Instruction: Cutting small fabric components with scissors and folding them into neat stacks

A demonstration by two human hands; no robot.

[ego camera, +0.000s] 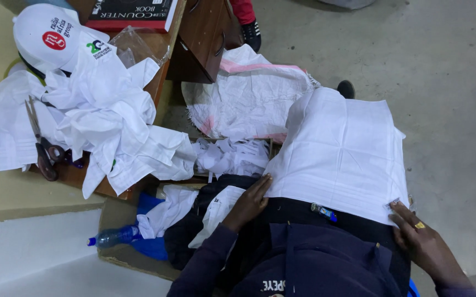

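Left hand [248,204] and right hand [422,237], well apart, lay flat, pressing opposite edges of the white cloth [342,154] on the lap.

We've got the folded cloth [342,151] spread on our lap, left hand [249,202] at its left edge, right hand [422,242] on its right corner. Scissors [42,143] lie on the desk [161,44] far left; a bottle [111,237] sits below them.

One view only, worn on the head, looking steeply down and close over the person's lap and both hands. The desk [73,176] sits upper left, grey floor [447,82] to the right; the frame seems slightly tilted.
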